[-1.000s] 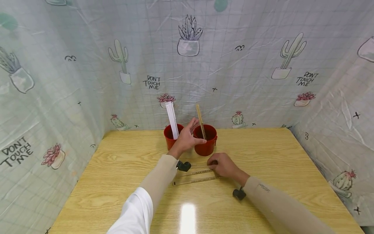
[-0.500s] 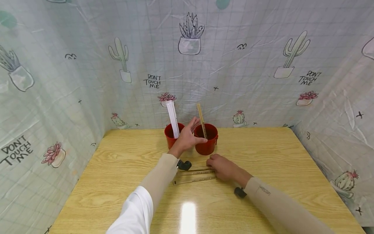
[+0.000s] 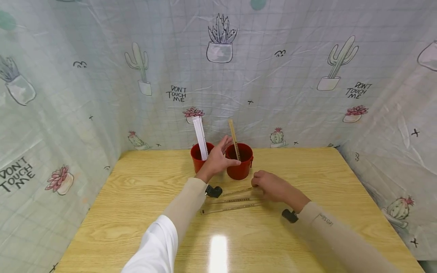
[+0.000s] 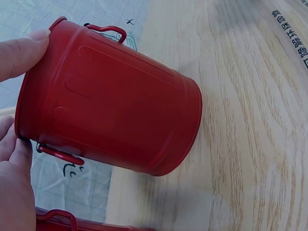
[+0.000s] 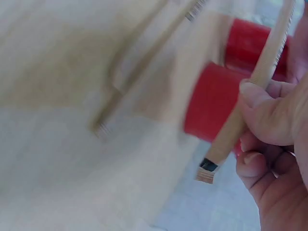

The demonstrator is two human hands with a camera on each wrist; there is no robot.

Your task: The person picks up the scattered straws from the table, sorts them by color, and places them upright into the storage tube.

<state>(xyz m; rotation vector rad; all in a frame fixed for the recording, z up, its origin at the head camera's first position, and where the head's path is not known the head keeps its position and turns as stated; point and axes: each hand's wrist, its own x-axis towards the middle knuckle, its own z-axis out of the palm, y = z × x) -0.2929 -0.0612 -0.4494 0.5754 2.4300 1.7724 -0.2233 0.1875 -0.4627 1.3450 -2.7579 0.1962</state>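
Note:
My left hand (image 3: 216, 160) holds the right-hand red bucket (image 4: 120, 101) by its rim, thumb and fingers spread on opposite sides. In the right wrist view, my right hand (image 5: 276, 118) pinches a slim brown paper-wrapped stick (image 5: 228, 132) with dark printing and a black mark near one end. That stick slants over the table in front of the bucket. Two similar brown sticks (image 3: 235, 200) lie below it, side by side on the table. One more brown stick (image 3: 233, 135) leans upright in the right-hand bucket.
A second red bucket (image 3: 197, 165), partly behind my left hand, stands to the left with several white sticks (image 3: 200, 138) in it. Both buckets are near the back edge of the wooden table (image 3: 146, 182). A cactus-print sheet (image 3: 252, 83) hangs behind.
My right hand has moved right and slightly away from me, and the stick it pinches now lies at a steeper slant, apart from the other two. My left hand stays on the bucket.

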